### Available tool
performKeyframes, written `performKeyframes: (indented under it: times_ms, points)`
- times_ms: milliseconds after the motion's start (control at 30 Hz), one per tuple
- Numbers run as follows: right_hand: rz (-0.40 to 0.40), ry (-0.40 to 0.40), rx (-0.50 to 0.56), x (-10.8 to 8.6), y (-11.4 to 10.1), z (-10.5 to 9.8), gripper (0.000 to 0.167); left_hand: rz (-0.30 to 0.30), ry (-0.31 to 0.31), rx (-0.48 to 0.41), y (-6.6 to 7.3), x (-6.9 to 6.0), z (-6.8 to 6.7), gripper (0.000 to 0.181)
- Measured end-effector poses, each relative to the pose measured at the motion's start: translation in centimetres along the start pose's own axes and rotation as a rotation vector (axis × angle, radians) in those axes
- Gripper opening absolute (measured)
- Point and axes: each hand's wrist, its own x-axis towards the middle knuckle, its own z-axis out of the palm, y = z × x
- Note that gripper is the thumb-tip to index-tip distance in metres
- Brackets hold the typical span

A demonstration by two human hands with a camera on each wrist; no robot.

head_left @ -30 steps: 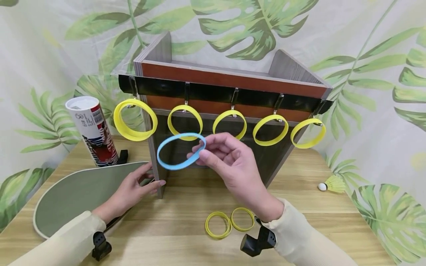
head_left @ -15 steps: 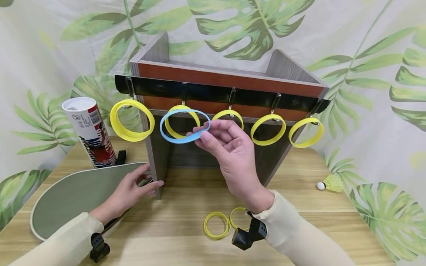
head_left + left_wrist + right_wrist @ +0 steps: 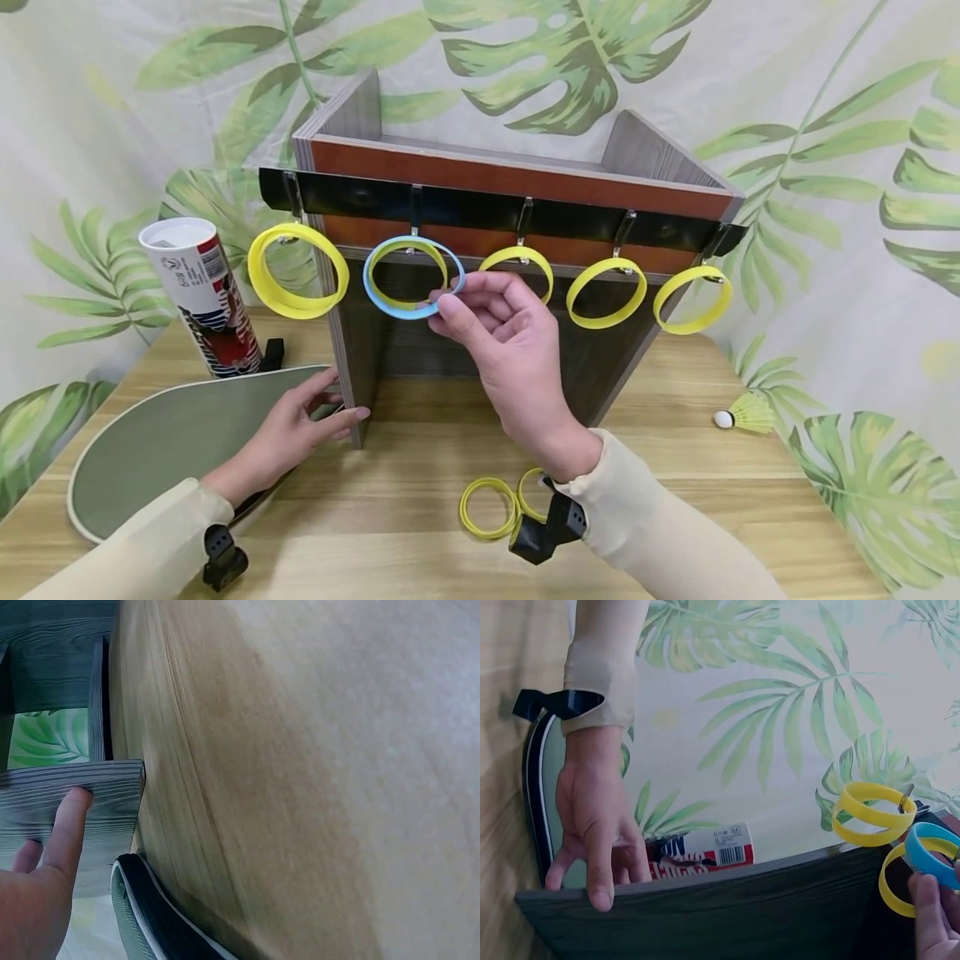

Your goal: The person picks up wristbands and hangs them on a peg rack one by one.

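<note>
My right hand (image 3: 513, 362) pinches a blue silicone wristband (image 3: 401, 312) between thumb and fingers, at the second hook from the left. Behind it hangs a yellow wristband (image 3: 889, 898) on that hook; whether the blue one is over the hook tip I cannot tell. Other yellow wristbands hang singly or stacked, such as the leftmost one (image 3: 262, 283) and the rightmost one (image 3: 667, 321). My left hand (image 3: 288, 433) holds the lower front edge of the shelf unit's left side panel (image 3: 366, 350), thumb on the inner face, fingers outside.
A black hook strip (image 3: 465, 204) crosses the shelf's front. Loose yellow wristbands (image 3: 468, 527) lie on the wooden table (image 3: 397, 500), partly behind the right wrist camera (image 3: 543, 529). A shuttlecock tube (image 3: 198, 287) and a green oval case (image 3: 180, 442) stand left; a shuttlecock (image 3: 750, 414) lies right.
My right hand has raised the blue wristband from below the hooks to the second hook, where it now overlaps the yellow one. My left hand stays on the panel.
</note>
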Motion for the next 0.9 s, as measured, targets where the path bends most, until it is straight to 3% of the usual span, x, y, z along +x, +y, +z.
performKeyframes:
  times_ms: [267,667,900]
  points:
    - [0.023,-0.061,-0.133,-0.2,0.1,-0.7,0.024,0.003,0.003,0.02,0.1,0.0,0.1,0.068]
    - [0.015,-0.167,-0.117,-0.9,0.7,-2.1,0.024,0.024,0.01,0.038,0.0,0.0,0.0,0.066]
    - [0.041,-0.255,-0.235,-1.8,1.9,-3.7,0.019,0.019,0.006,0.042,0.0,0.0,0.1,0.067]
